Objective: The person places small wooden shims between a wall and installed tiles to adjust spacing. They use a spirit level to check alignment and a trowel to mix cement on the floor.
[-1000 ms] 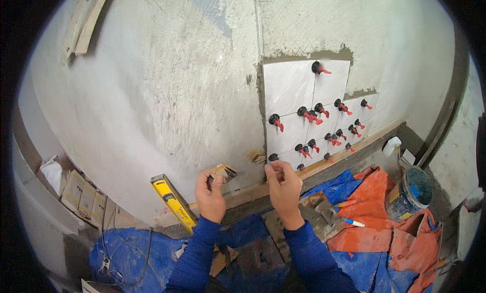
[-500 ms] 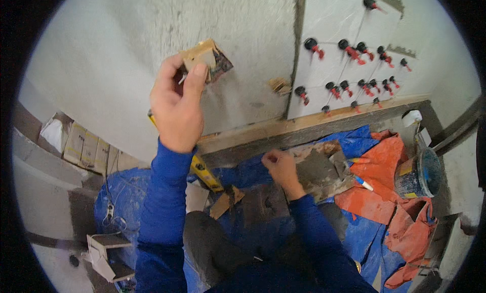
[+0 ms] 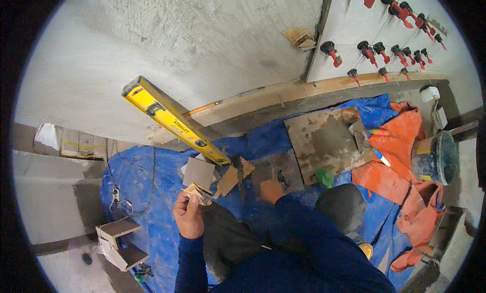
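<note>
My left hand is closed around a small bundle of cardboard pieces, thumb on top, low in front of my left knee. Just beyond it lie a square grey tile piece and torn brown cardboard. My right hand is low over a dark flat panel; it is smeared by motion and its fingers do not show clearly. A yellow spirit level leans near the wall, its lower end by the cardboard. More folded cardboard sits on the wall against the tile edge.
White wall tiles carry several black-and-red levelling clips. A wooden batten runs beneath, with an orange pencil. A stained board holds a trowel. Orange cloth, a bucket and blue sheeting cover the floor.
My left hand has dropped from in front of the wall to near my knee, still holding the cardboard. My right hand has moved down. The view has tilted lower, showing the whole level.
</note>
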